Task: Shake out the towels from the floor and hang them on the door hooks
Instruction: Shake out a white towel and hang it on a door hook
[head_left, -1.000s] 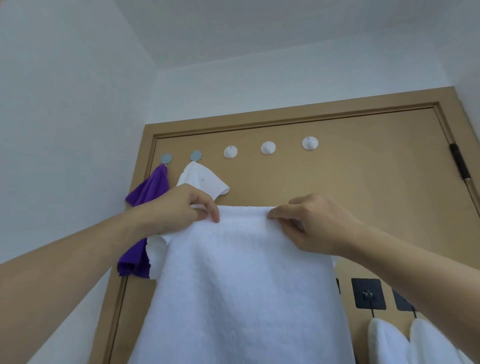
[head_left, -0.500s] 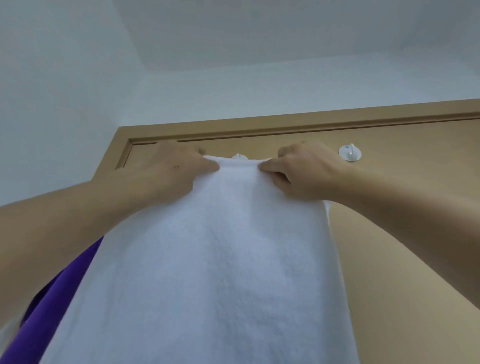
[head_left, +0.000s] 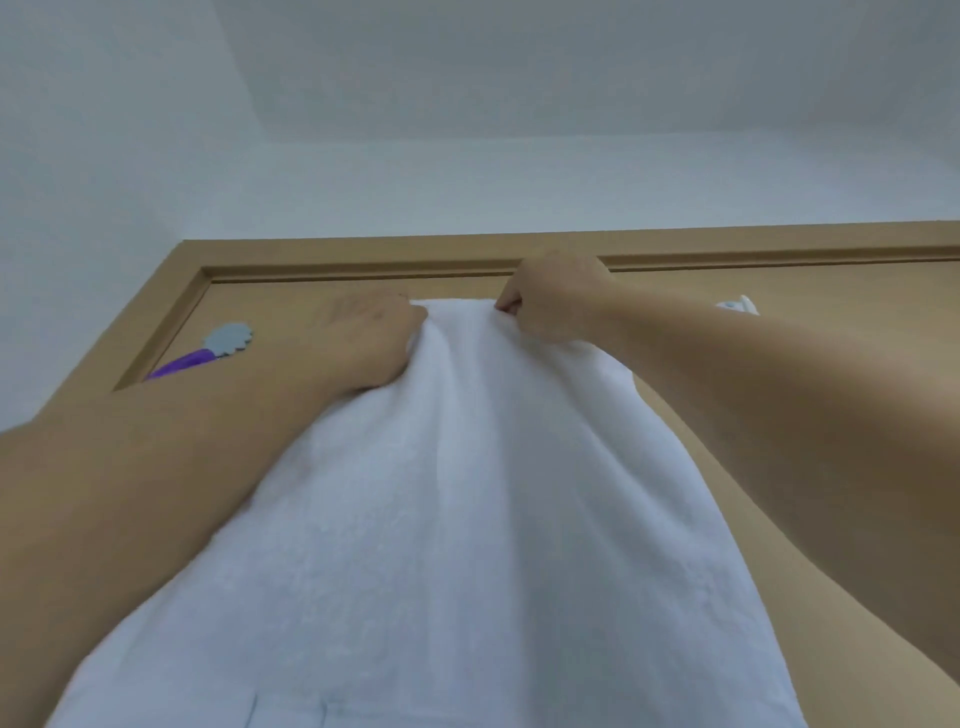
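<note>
Left of the grey scalloped hook (head_left: 228, 339) holding a purple cloth (head_left: 179, 365), nothing matters; the left hand (head_left: 363, 338) and right hand (head_left: 550, 299) each pinch the white terry towel's (head_left: 457, 493) top edge against the tan wooden door (head_left: 727, 467), and should keep it taut until it catches a hidden hook.

door frame (head_left: 363, 258): tan wood, top edge | wall (head_left: 467, 192): pale, plain | ceiling (head_left: 519, 62): pale grey
</note>
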